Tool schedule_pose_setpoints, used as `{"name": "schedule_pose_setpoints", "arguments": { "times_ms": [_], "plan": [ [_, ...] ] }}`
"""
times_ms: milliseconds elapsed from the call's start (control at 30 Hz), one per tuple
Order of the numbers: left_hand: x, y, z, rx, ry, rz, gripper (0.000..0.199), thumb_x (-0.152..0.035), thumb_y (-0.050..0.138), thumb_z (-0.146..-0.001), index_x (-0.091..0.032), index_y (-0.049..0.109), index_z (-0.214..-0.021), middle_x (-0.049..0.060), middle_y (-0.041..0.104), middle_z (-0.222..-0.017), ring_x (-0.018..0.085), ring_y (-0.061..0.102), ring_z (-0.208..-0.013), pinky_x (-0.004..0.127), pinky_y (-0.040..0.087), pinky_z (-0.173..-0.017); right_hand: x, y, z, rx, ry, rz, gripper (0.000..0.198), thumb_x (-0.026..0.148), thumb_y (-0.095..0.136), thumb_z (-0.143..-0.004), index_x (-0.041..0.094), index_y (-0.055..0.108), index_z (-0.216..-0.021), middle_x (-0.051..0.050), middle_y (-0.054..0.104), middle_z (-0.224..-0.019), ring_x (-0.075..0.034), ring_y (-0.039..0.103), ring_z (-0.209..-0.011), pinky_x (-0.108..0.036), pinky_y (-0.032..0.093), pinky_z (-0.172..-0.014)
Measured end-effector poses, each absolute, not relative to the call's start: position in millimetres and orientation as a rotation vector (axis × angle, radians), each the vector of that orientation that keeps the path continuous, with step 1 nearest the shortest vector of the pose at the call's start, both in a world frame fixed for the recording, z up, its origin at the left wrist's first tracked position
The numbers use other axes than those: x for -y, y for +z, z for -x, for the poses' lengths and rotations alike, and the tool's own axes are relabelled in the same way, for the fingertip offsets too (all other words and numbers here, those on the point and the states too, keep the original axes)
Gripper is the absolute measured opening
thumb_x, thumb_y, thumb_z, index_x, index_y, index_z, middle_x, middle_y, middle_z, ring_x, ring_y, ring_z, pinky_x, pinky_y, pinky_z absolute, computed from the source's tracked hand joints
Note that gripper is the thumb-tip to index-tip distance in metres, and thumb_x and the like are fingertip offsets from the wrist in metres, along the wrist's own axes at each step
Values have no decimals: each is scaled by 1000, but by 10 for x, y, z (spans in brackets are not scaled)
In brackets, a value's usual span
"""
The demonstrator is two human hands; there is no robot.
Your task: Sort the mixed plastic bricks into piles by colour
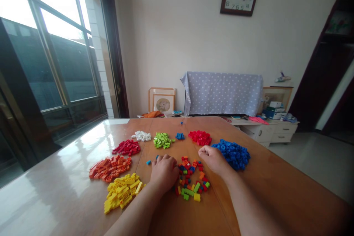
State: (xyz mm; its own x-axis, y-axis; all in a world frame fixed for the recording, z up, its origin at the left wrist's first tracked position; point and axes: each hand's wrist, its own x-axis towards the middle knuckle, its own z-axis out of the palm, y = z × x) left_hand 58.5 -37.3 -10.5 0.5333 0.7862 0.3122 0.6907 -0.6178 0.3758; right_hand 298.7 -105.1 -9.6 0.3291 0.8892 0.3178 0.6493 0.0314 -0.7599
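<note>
My left hand [165,170] rests palm down at the left edge of a mixed pile of toy building bricks [190,179]. Its fingers bend down toward the table and their tips are hidden, so any grip is out of sight. A small blue brick [148,162] lies just left of it. My right hand [213,158] is closed, fingers pressed together, between the mixed pile and a heap of blue bricks [232,153]. Whatever it may hold is too small or hidden to make out. The mixed pile has red, orange, green, yellow and blue pieces.
Sorted heaps stand around: yellow [123,190], orange [110,168], dark red [127,147], white [142,135], lime green [162,140], bright red [200,138] bricks and a few blue pieces [179,136]. The wooden table [69,195] reaches toward a low white cabinet [269,132].
</note>
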Motion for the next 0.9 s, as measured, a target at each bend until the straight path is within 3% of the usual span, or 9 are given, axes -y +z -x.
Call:
{"name": "schedule_pose_setpoints", "arguments": {
  "times_ms": [200, 367, 567, 767, 900],
  "plan": [
    [385, -95, -578, -1169, 739, -2564, 19, -18, 59, -76, -27, 74, -83, 7, 70, -100, 29, 57, -102, 43, 38, -92, 1099, -150, -2781, 1572, 571, 1677, 17, 23, 59, -78, 18, 73, -87, 4, 60, -63, -11, 48, -57, -20, 31, -52],
    [400, -45, -592, -1186, 707, -2558, 19, -18, 56, -78, -26, 72, -85, 7, 70, -100, 28, 58, -100, 41, 38, -90, 1121, -184, -2711, 1614, 676, 1732, 17, 19, 65, -74, 18, 74, -88, 5, 60, -60, -9, 46, -56, -19, 31, -54],
    [445, 21, -614, -1169, 697, -2580, 18, -15, 57, -76, -26, 70, -84, 6, 72, -96, 26, 59, -98, 38, 38, -89, 1145, -104, -2592, 1560, 598, 1734, 12, 25, 68, -77, 18, 74, -85, 6, 57, -56, -9, 43, -53, -19, 29, -52],
    [490, 46, -678, -1054, 812, -2496, 17, -14, 56, -77, -24, 68, -84, 2, 73, -89, 23, 61, -93, 34, 39, -85, 1183, 36, -2390, 1592, 631, 1584, 21, 34, 64, -84, 21, 76, -97, 2, 67, -69, -12, 55, -63, -20, 37, -57],
    [485, 8, -714, -946, 855, -2377, 16, -13, 57, -76, -22, 68, -84, 2, 72, -88, 20, 62, -90, 29, 42, -80, 1151, 37, -2386, 1540, 674, 1530, 23, 36, 62, -85, 19, 75, -94, 2, 68, -72, -12, 56, -63, -21, 40, -58]
  ]
}}
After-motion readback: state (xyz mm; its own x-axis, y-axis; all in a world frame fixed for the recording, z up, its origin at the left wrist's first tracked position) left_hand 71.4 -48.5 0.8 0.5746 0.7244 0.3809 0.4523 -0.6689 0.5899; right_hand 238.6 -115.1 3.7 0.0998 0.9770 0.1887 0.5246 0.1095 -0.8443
